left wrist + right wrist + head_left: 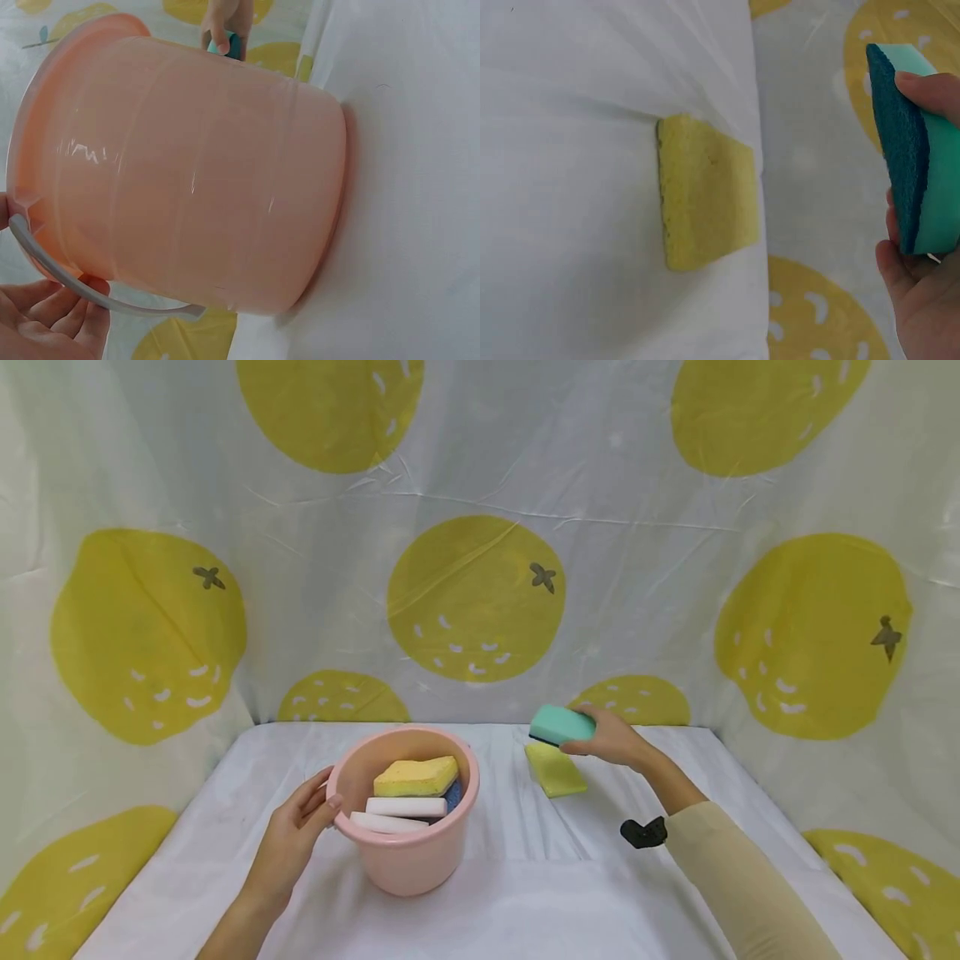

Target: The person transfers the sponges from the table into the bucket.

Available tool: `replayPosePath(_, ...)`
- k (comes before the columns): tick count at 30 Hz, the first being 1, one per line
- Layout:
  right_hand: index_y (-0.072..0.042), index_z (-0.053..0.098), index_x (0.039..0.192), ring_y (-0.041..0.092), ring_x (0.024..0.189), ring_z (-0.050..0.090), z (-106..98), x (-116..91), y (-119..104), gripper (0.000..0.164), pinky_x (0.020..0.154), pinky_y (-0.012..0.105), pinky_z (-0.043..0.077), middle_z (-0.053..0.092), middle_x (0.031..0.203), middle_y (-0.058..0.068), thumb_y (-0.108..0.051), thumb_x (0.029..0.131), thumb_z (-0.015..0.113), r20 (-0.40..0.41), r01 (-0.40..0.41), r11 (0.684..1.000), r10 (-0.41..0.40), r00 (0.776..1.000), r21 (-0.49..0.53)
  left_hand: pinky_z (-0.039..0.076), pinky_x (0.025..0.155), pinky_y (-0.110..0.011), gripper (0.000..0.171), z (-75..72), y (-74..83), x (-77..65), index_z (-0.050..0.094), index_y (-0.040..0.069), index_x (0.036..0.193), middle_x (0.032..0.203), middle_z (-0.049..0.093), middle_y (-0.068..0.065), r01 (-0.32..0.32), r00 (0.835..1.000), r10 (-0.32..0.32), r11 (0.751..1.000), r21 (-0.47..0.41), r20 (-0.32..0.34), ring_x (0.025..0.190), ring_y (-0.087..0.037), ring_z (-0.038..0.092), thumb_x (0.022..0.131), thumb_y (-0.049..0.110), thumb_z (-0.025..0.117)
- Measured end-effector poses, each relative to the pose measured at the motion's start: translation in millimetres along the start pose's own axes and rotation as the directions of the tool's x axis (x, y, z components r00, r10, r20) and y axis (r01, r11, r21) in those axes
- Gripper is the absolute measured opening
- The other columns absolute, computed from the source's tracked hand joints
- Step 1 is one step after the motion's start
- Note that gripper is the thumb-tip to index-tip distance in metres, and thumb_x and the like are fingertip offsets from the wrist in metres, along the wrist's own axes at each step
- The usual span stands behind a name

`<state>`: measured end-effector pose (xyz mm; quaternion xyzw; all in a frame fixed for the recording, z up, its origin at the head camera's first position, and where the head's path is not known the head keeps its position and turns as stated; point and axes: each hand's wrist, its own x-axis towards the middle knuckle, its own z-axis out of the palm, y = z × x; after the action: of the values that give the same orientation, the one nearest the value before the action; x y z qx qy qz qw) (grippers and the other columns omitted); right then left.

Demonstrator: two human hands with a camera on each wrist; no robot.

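A pink plastic bucket (408, 864) stands on the white cloth, its grey handle (97, 295) hanging on the left side. My left hand (288, 835) grips its rim, thumb over the edge and fingers outside. Inside lie a yellow sponge (415, 777), two white blocks (406, 807) and something blue, partly hidden. To the right, my right hand (615, 743) holds a green sponge (561, 725) in the air; its dark teal scouring side (904, 154) shows in the right wrist view. Below it, a flat yellow sponge (555, 770) lies on the cloth.
White cloth (525, 910) covers the table surface. A curtain printed with yellow fruit (476, 597) closes in the back and both sides. A black object (643, 833) shows beside the right sleeve (738, 877).
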<state>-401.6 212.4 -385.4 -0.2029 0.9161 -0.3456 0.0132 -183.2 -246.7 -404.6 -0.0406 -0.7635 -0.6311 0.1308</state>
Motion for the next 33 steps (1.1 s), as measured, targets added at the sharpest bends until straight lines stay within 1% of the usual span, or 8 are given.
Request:
replayPosePath(4, -0.001, 0.046, 0.151, 0.038, 0.117, 0.056, 2, 6, -19, 0.087, 0.093, 0.055, 0.049, 0.054, 0.141, 0.022, -0.045, 0.086, 0.083, 0.026, 0.052, 0.999, -0.052, 0.998, 0.002, 0.048, 0.094, -0.016, 0.057, 0.6, -1.5, -0.6, 0.040, 0.000, 0.156, 0.145, 0.054, -0.026, -0.013, 1.000, 0.013, 1.000, 0.004, 0.000, 0.119, -0.011, 0.062, 0.108, 0.023, 0.060)
replayPosePath(7, -0.002, 0.047, 0.151, 0.037, 0.117, 0.057, 4, 10, -32, 0.086, 0.093, 0.055, 0.049, 0.054, 0.141, 0.020, -0.045, 0.086, 0.082, 0.041, 0.088, 0.996, -0.088, 0.995, -0.002, 0.048, 0.094, -0.016, 0.058, 1.4, -2.7, -0.7, 0.040, 0.000, 0.156, 0.144, 0.054, -0.026, -0.009, 1.000, 0.009, 1.000, 0.007, 0.001, 0.118, -0.009, 0.063, 0.108, 0.023, 0.061)
replayPosePath(12, -0.005, 0.049, 0.151, 0.034, 0.114, 0.057, 5, 15, -57, 0.085, 0.092, 0.054, 0.049, 0.056, 0.140, 0.016, -0.046, 0.084, 0.082, 0.051, 0.135, 0.991, -0.134, 0.990, -0.019, 0.048, 0.094, -0.016, 0.059, 1.9, -3.9, 0.0, 0.039, -0.001, 0.157, 0.144, 0.054, -0.027, -0.014, 1.000, 0.014, 1.000, 0.013, 0.011, 0.118, -0.008, 0.062, 0.108, 0.023, 0.060)
replayPosePath(15, -0.007, 0.050, 0.151, 0.032, 0.112, 0.057, 8, 18, -74, 0.084, 0.091, 0.053, 0.049, 0.057, 0.138, 0.013, -0.047, 0.084, 0.082, 0.061, 0.171, 0.985, -0.170, 0.984, -0.010, 0.048, 0.094, -0.016, 0.058, 0.5, -3.0, 0.8, 0.039, -0.001, 0.157, 0.144, 0.055, -0.027, -0.023, 1.000, 0.023, 1.000, 0.020, 0.007, 0.117, -0.007, 0.062, 0.108, 0.023, 0.060)
replayPosePath(21, -0.006, 0.051, 0.150, 0.030, 0.111, 0.058, 20, 25, -101, 0.082, 0.090, 0.051, 0.051, 0.059, 0.135, 0.012, -0.046, 0.085, 0.080, 0.094, 0.257, 0.966, -0.258, 0.961, 0.025, 0.047, 0.093, -0.014, 0.058, -0.8, 1.1, 0.8, 0.038, 0.000, 0.157, 0.145, 0.054, -0.027, -0.001, 1.000, 0.001, 1.000, 0.015, 0.003, 0.117, -0.004, 0.061, 0.108, 0.023, 0.059)
replayPosePath(25, -0.006, 0.050, 0.152, 0.028, 0.110, 0.058, 27, 29, -117, 0.084, 0.089, 0.048, 0.051, 0.060, 0.134, 0.011, -0.047, 0.085, 0.079, 0.117, 0.304, 0.952, -0.306, 0.945, 0.038, 0.047, 0.093, -0.014, 0.058, -0.4, 2.6, 0.2, 0.038, -0.001, 0.157, 0.146, 0.053, -0.027, 0.007, 1.000, -0.008, 1.000, 0.015, 0.003, 0.117, -0.004, 0.061, 0.108, 0.023, 0.059)
replayPosePath(29, -0.006, 0.051, 0.151, 0.026, 0.106, 0.058, 31, 32, -135, 0.084, 0.087, 0.045, 0.052, 0.062, 0.130, 0.009, -0.048, 0.084, 0.079, 0.138, 0.365, 0.931, -0.365, 0.921, 0.028, 0.047, 0.093, -0.014, 0.058, -0.5, 3.3, 0.7, 0.038, -0.001, 0.157, 0.146, 0.053, -0.027, 0.000, 1.000, 0.000, 1.000, 0.018, 0.001, 0.117, -0.003, 0.061, 0.108, 0.023, 0.059)
replayPosePath(33, -0.007, 0.055, 0.146, 0.023, 0.101, 0.059, 36, 35, -152, 0.078, 0.085, 0.041, 0.052, 0.064, 0.122, 0.006, -0.048, 0.084, 0.078, 0.167, 0.419, 0.908, -0.416, 0.894, 0.019, 0.047, 0.093, -0.014, 0.057, 0.3, 4.0, 1.6, 0.039, -0.001, 0.157, 0.145, 0.053, -0.027, -0.001, 1.000, 0.001, 1.000, 0.010, 0.000, 0.116, -0.004, 0.062, 0.108, 0.022, 0.059)
